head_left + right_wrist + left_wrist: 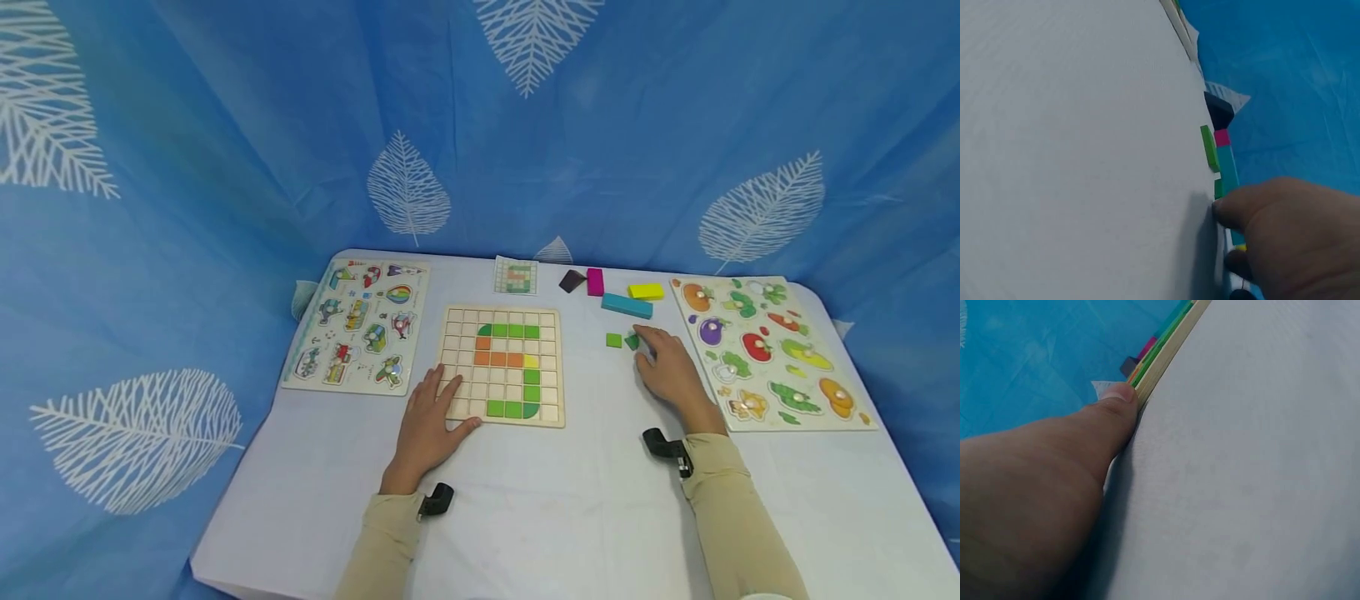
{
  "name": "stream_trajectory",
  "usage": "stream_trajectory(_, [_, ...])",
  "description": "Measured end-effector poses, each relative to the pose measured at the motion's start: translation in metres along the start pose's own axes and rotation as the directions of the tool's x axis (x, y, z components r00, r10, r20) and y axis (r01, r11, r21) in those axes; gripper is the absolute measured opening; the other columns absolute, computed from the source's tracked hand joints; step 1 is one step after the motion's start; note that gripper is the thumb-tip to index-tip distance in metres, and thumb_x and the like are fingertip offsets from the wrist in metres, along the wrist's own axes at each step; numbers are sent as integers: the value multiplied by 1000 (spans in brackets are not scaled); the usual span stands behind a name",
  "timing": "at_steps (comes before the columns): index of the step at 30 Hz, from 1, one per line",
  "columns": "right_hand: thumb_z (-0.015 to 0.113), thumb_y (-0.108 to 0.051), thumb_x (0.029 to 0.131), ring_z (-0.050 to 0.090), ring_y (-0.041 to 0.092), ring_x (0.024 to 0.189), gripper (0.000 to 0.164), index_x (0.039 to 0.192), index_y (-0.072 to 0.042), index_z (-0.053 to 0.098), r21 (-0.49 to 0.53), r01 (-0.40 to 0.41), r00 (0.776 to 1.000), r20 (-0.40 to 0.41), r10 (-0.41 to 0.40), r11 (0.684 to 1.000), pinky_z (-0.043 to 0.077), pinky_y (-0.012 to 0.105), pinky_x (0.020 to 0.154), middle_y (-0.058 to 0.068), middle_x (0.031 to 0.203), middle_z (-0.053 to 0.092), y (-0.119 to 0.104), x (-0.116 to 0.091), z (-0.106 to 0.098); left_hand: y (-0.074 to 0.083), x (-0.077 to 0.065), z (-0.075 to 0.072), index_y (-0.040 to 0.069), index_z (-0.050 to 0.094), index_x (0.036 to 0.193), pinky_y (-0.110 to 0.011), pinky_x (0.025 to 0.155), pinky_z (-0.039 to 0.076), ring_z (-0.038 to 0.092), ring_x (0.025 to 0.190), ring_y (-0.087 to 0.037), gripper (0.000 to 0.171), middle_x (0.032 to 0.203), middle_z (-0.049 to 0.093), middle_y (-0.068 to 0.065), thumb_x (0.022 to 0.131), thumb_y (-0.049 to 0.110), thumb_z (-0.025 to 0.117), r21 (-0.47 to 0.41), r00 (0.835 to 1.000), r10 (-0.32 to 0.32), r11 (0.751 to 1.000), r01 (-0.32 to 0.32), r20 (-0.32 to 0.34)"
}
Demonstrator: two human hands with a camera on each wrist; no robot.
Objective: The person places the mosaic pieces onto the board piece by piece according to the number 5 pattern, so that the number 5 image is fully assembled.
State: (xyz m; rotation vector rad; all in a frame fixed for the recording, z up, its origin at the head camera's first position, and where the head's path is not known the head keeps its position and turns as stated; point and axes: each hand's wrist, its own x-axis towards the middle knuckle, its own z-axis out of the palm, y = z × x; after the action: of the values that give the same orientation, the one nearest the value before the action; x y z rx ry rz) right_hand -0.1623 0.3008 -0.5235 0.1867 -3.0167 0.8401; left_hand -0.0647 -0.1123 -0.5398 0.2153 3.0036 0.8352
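A square wooden grid board (463, 375) lies on the table with green, orange and yellow tiles forming a bent path. Over its lower left corner rests my left hand (429, 429), fingers spread. In the left wrist view the thumb (1119, 394) lies at the board's edge. My right hand (670, 371) is to the right of the board, index finger extended and thumb apart from it. Its fingertips are right at a dark green piece (632, 342), partly hidden by the index finger. Just left of that lies a light green square tile (613, 340), seen also in the right wrist view.
Behind the right hand lie blue (627, 306), yellow (646, 291), magenta (595, 282) and dark (572, 281) blocks. A pattern card (515, 276) sits behind the board. A vehicle puzzle (352, 329) lies left, a vegetable puzzle (765, 354) right. A blue curtain (600, 167) hangs behind.
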Motion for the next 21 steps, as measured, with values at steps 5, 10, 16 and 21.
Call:
stream_trajectory(5, [64,-20,100,57,40,108,41,136,-1,60,-37,-23,1000,15,24,999,46,59,97,20,115,67,-3,-15,0,0,0,0,17,42,157,-54,128,19,17,159,-35,84,171,20,-14,90,60,69,4,1000,-2,1000,2,27])
stream_trajectory(10, [67,-24,98,56,33,94,40,131,-1,64,-2,-4,1000,-15,4,1000,45,51,84,18,111,67,-12,-23,4,2,0,-1,14,45,154,-57,125,23,21,157,-38,82,169,24,-17,89,57,71,12,1000,9,1000,-9,-16])
stream_trajectory(16, [65,-20,99,56,43,121,49,144,-4,55,31,-6,1000,12,5,999,44,61,105,25,144,56,-13,-16,8,2,0,-2,14,45,154,-58,125,24,21,157,-38,83,169,24,-16,89,57,71,7,1000,-1,1000,2,-8])
stream_trajectory(21, [66,-14,98,60,37,105,39,136,-4,62,67,2,1000,-26,0,998,49,55,93,24,135,62,-8,-19,13,3,-1,-2,15,44,156,-57,126,22,19,158,-37,83,170,22,-15,90,59,70,14,1000,-13,1000,13,16])
